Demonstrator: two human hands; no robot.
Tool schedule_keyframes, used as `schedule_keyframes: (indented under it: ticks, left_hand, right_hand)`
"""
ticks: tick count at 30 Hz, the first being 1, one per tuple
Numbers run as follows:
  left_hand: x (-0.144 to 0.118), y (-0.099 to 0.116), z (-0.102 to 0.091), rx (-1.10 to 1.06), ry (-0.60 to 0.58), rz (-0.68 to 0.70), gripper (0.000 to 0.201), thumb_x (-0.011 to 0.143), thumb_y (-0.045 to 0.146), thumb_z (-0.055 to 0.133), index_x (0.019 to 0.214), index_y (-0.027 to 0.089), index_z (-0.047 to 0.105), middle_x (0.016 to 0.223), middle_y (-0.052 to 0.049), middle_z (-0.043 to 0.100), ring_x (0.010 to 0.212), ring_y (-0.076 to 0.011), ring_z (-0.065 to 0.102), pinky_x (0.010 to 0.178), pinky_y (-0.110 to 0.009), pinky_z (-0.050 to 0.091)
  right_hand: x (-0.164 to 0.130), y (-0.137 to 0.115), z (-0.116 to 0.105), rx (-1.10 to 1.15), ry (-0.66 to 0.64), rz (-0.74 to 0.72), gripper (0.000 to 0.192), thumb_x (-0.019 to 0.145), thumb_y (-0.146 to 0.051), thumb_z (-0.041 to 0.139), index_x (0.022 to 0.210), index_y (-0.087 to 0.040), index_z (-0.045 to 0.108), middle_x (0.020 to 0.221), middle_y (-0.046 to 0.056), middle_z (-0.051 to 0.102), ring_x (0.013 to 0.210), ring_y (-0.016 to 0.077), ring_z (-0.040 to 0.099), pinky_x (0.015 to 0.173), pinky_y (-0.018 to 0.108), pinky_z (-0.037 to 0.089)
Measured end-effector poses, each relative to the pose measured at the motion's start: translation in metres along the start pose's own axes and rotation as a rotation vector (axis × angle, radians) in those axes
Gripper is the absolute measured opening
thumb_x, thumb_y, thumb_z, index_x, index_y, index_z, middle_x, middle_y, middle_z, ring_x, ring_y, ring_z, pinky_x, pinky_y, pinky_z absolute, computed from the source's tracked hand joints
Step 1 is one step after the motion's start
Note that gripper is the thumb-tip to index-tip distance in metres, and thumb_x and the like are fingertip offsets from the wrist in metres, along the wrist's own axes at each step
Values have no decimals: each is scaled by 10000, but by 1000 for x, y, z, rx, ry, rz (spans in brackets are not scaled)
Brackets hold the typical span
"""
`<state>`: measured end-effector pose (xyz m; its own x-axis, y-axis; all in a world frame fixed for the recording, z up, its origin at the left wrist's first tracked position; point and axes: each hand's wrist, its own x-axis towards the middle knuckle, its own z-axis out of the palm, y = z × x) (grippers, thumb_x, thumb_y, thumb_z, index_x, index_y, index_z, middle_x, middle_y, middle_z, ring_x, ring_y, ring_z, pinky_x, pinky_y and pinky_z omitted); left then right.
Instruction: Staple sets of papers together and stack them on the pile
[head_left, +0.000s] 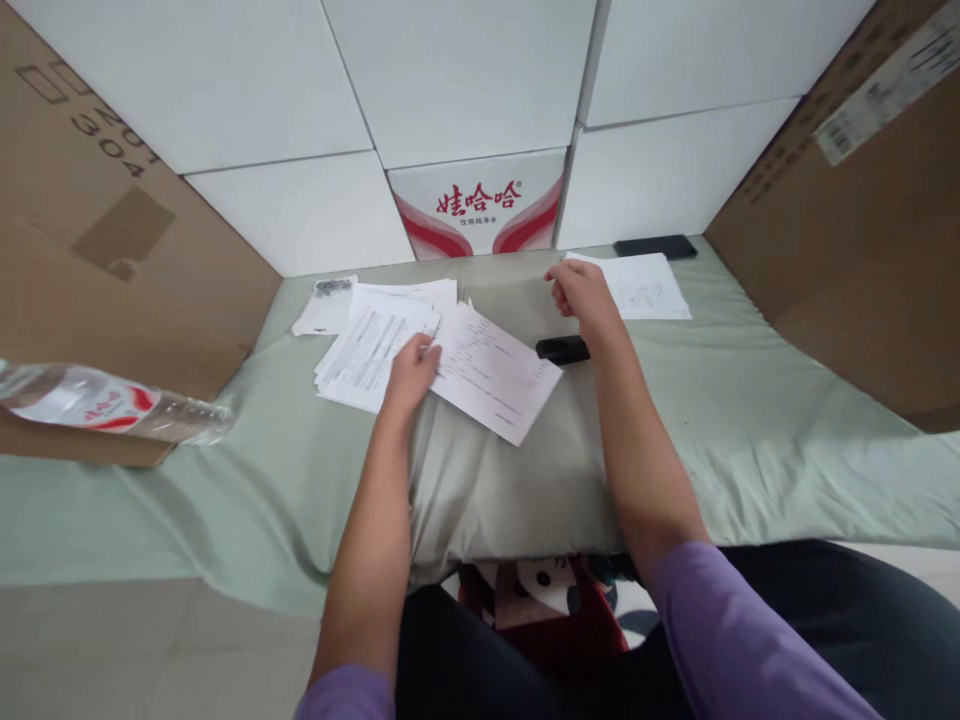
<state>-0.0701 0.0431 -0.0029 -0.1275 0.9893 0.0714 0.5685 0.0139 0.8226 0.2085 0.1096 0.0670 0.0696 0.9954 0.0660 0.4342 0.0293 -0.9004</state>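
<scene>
The left hand (411, 375) presses its fingers on the edge of a printed sheet (491, 372), which lies on the green cloth (300, 480) beside a stack of papers (371, 350). Farther away, the right hand (577, 292) is loosely curled and holds nothing, just above a black stapler (561, 349) and beside another sheet (649, 285). A dark phone (655, 246) lies behind, near the white boxes (465, 80).

Cardboard boxes (112, 230) flank (cloth (750, 440) bare)
</scene>
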Motion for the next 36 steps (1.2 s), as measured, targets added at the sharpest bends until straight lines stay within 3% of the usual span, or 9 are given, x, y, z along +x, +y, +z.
schedule_keyframes:
  ticks: [4, 8, 14, 20, 23, 25, 28, 32, 36]
  left_hand:
    - [9, -8, -9, -8, 443, 40, 119, 902, 323, 512, 938, 211, 524, 737, 25, 561, 705, -132, 558, 670, -222, 440]
    - [12, -9, -12, -170, 662, 69, 130, 935, 336, 464, 953, 207, 449, 811, 10, 553, 745, -121, 562, 677, -210, 457]
    - [11, -2, -6, -294, 632, 3, 211, 970, 408, 417, 1039, 209, 406, 710, 41, 473, 576, -92, 463, 530, -193, 400]
    - [5, 8, 8, -378, 564, -37, 314, 965, 513, 409, 1067, 218, 381, 694, 60, 431, 525, -74, 432, 473, -193, 383]
    - [5, 7, 15, -495, 574, -34, 356, 935, 550, 458, 1054, 227, 368, 744, 44, 497, 550, -75, 476, 452, -184, 378]
    - [5, 5, 20, -595, 571, -9, 381, 902, 553, 521, 1034, 227, 374, 804, 18, 564, 577, -82, 522, 440, -175, 371]
    - [5, 3, 26, -656, 518, 9, 382, 856, 522, 600, 999, 224, 410, 768, 27, 579, 546, -82, 529, 431, -173, 377]
    - [2, 5, 34, -606, 285, 10, 332, 806, 472, 656, 930, 217, 484, 677, 58, 544, 497, -85, 535, 433, -182, 397]
    - [-2, 8, 41, -482, 73, 28, 282, 803, 428, 644, 947, 197, 572, 767, 7, 636, 532, -95, 583, 441, -189, 377]
  right_hand:
    - [-7, -4, 2, 43, -98, 27, 222, 866, -410, 556, 865, -197, 620, 906, 60, 690, 712, 139, 580, 585, 250, 430]
    - [-11, -1, 10, 53, -297, 18, 334, 870, -504, 595, 1014, -210, 667, 1143, 82, 696, 921, 175, 633, 688, 265, 474]
    - [-12, 7, 23, 200, -468, -78, 339, 886, -482, 603, 1099, -230, 680, 1233, 72, 685, 1037, 194, 636, 729, 257, 509]
    - [-10, 15, 21, 246, -611, -81, 245, 870, -327, 646, 1072, -190, 669, 1049, 67, 739, 756, 143, 698, 609, 221, 508]
    - [-10, 15, 23, 270, -676, -75, 214, 852, -295, 677, 1022, -170, 644, 974, 71, 745, 648, 145, 708, 522, 212, 478]
    - [-10, 14, 26, 317, -635, -78, 170, 874, -294, 658, 970, -158, 622, 896, 69, 741, 586, 142, 696, 476, 209, 452]
    - [-8, 12, 30, 366, -448, -109, 161, 903, -313, 632, 889, -157, 593, 667, 23, 682, 468, 121, 628, 411, 201, 382]
    - [2, 19, 26, 440, -97, -132, 241, 901, -381, 626, 795, -180, 546, 437, -40, 526, 358, 92, 481, 369, 192, 326]
    - [18, 34, -7, 605, 278, 28, 182, 922, -294, 543, 785, -213, 455, 436, -70, 467, 358, 88, 448, 353, 181, 324]
